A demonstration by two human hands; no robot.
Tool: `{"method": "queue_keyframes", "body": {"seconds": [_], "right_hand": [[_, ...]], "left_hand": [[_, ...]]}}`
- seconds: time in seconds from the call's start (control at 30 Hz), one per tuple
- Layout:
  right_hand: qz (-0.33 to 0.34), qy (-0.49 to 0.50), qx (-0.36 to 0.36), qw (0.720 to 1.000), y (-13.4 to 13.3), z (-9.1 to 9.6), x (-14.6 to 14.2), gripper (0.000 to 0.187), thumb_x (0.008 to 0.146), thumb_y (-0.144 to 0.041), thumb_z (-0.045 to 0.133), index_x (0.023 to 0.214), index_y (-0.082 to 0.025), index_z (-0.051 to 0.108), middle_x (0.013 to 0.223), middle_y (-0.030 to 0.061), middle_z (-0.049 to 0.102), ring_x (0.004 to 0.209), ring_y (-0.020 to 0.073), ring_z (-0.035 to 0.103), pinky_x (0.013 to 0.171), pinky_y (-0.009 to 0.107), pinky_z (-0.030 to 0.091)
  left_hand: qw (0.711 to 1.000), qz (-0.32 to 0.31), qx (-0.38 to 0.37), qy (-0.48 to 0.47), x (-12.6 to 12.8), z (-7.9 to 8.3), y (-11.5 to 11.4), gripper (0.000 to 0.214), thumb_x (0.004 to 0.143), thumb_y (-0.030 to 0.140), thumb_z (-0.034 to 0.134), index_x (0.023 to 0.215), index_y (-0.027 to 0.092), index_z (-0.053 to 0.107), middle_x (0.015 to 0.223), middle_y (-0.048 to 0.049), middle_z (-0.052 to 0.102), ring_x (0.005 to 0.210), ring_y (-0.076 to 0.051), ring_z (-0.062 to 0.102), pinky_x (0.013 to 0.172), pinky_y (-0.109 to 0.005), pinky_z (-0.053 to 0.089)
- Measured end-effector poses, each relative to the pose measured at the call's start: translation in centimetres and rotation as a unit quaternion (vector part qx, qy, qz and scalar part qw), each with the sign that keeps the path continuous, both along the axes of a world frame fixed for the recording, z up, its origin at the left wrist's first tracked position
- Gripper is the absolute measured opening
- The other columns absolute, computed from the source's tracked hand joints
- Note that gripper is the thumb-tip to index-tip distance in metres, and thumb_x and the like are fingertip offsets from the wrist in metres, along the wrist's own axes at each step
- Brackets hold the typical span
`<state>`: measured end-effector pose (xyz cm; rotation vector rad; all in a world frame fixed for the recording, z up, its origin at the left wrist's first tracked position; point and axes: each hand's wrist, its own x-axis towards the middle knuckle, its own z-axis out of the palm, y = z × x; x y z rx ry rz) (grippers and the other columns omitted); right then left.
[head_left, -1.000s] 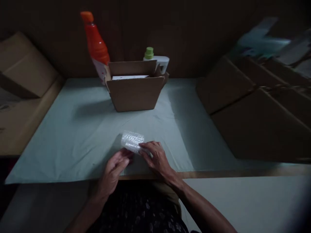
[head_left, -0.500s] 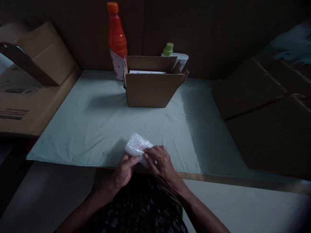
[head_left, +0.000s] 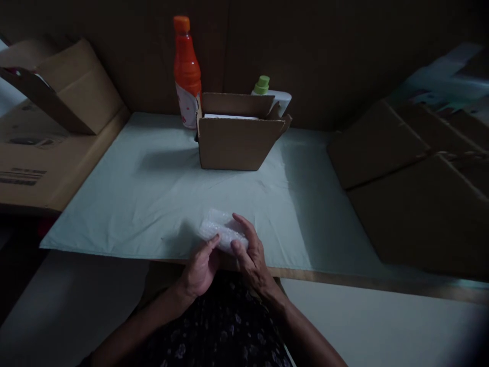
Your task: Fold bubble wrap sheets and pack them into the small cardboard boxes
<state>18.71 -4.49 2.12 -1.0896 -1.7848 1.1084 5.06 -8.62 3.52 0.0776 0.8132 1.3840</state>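
A small bundle of clear bubble wrap (head_left: pixel 222 232) is held just above the front edge of the cloth-covered table. My left hand (head_left: pixel 202 267) grips its lower left side, thumb on top and the other fingers curled beneath. On the right end, my right hand (head_left: pixel 252 255) has its thumb and forefinger spread around the wrap, which lies between them. Whatever the wrap encloses cannot be made out.
An open cardboard box (head_left: pixel 231 145) with something white inside stands on the pale green cloth (head_left: pixel 160 199). Behind it are an orange bottle (head_left: pixel 187 69) and a white bottle with a green cap (head_left: pixel 263 85). Larger cartons flank the table, one left (head_left: pixel 80 92), one right (head_left: pixel 420 204).
My right hand's fingers have gone from pinching the middle of the wrap to spreading around its right end. The bundle has turned and now shows a rolled, longer shape.
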Motion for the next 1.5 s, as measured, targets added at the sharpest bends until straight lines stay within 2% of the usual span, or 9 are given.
{"method": "queue_keyframes", "body": {"seconds": [0.23, 0.47, 0.77, 0.87, 1.0, 1.17, 1.23, 1.4, 1.5], "right_hand": [[-0.010, 0.019, 0.084, 0.996, -0.5, 0.4, -1.3, 0.032, 0.105, -0.044, 0.042, 0.118, -0.026, 0.066, 0.108, 0.0050, 0.069, 0.103, 0.0222, 0.063, 0.094, 0.041, 0.049], [-0.098, 0.112, 0.072, 0.986, -0.6, -1.0, -1.9, 0.053, 0.105, -0.056, 0.028, 0.153, -0.035, 0.037, 0.156, 0.0080, 0.045, 0.136, 0.0278, 0.050, 0.108, 0.052, 0.042], [-0.095, 0.136, 0.018, 0.986, -0.3, -1.6, -2.6, 0.061, 0.102, -0.065, 0.029, 0.153, -0.033, 0.039, 0.158, 0.0087, 0.042, 0.136, 0.0284, 0.050, 0.110, 0.054, 0.041], [-0.071, 0.167, 0.017, 0.983, -0.1, -1.6, -1.6, 0.061, 0.100, -0.064, 0.040, 0.153, -0.034, 0.040, 0.159, 0.0083, 0.043, 0.137, 0.0281, 0.051, 0.110, 0.051, 0.042], [-0.017, 0.142, -0.039, 0.989, 0.6, -1.0, -0.4, 0.057, 0.089, -0.049, 0.069, 0.141, -0.028, 0.057, 0.131, 0.0092, 0.068, 0.108, 0.0241, 0.068, 0.090, 0.038, 0.055], [-0.057, 0.077, -0.026, 0.995, 2.6, 0.3, 1.8, 0.024, 0.091, -0.042, 0.068, 0.099, -0.021, 0.076, 0.087, 0.0042, 0.076, 0.076, 0.0196, 0.069, 0.068, 0.029, 0.056], [-0.091, 0.052, -0.021, 0.994, 4.0, 1.0, 3.7, 0.025, 0.090, -0.045, 0.068, 0.095, -0.021, 0.076, 0.081, 0.0037, 0.074, 0.070, 0.0190, 0.068, 0.061, 0.028, 0.054], [-0.121, -0.024, 0.026, 0.992, 8.3, 4.1, 8.6, 0.028, 0.087, -0.047, 0.071, 0.097, -0.021, 0.076, 0.081, 0.0040, 0.073, 0.069, 0.0184, 0.067, 0.058, 0.026, 0.053], [-0.124, -0.058, 0.078, 0.988, 11.1, 7.8, 10.1, 0.030, 0.085, -0.047, 0.073, 0.100, -0.021, 0.076, 0.084, 0.0043, 0.074, 0.072, 0.0187, 0.069, 0.059, 0.026, 0.053]], "left_hand": [[0.997, 0.068, 0.033, 0.008, -0.8, 0.4, -0.2, 0.043, 0.068, 0.031, 0.084, 0.108, 0.017, 0.074, 0.108, -0.0073, 0.078, 0.115, -0.030, 0.067, 0.110, -0.043, 0.046], [0.996, 0.071, -0.003, -0.046, 0.3, 0.9, 0.8, 0.040, 0.067, 0.021, 0.080, 0.105, 0.014, 0.072, 0.105, -0.0093, 0.077, 0.120, -0.031, 0.065, 0.111, -0.045, 0.045], [0.997, 0.045, -0.014, -0.059, 1.4, 0.9, 0.9, 0.038, 0.067, 0.031, 0.085, 0.098, 0.013, 0.074, 0.109, -0.0107, 0.076, 0.118, -0.030, 0.066, 0.109, -0.040, 0.046], [0.994, 0.099, -0.032, -0.022, 0.9, 0.8, 1.5, 0.041, 0.071, 0.033, 0.084, 0.106, 0.014, 0.075, 0.120, -0.0095, 0.074, 0.124, -0.027, 0.062, 0.106, -0.034, 0.046], [0.995, 0.096, -0.038, 0.001, 1.1, -0.1, 2.0, 0.047, 0.071, 0.039, 0.085, 0.110, 0.016, 0.074, 0.119, -0.0094, 0.074, 0.121, -0.026, 0.063, 0.102, -0.033, 0.048], [0.983, 0.039, 0.083, 0.159, -0.4, 0.4, 4.3, 0.054, 0.074, 0.050, 0.081, 0.116, 0.018, 0.071, 0.124, -0.0109, 0.070, 0.124, -0.032, 0.060, 0.109, -0.041, 0.043], [0.909, 0.094, 0.185, 0.361, -2.8, 2.6, 6.8, 0.059, 0.074, 0.046, 0.082, 0.125, 0.023, 0.066, 0.142, -0.0103, 0.060, 0.136, -0.033, 0.050, 0.117, -0.043, 0.035], [0.536, 0.124, 0.299, 0.780, -8.4, 9.0, 16.8, 0.061, 0.076, 0.031, 0.075, 0.134, 0.021, 0.059, 0.152, -0.0140, 0.052, 0.152, -0.036, 0.029, 0.125, -0.055, 0.015], [0.443, 0.078, 0.267, 0.852, -9.8, 9.9, 22.3, 0.041, 0.078, 0.022, 0.064, 0.119, 0.018, 0.067, 0.134, -0.0152, 0.066, 0.142, -0.038, 0.044, 0.122, -0.064, 0.013]]}}
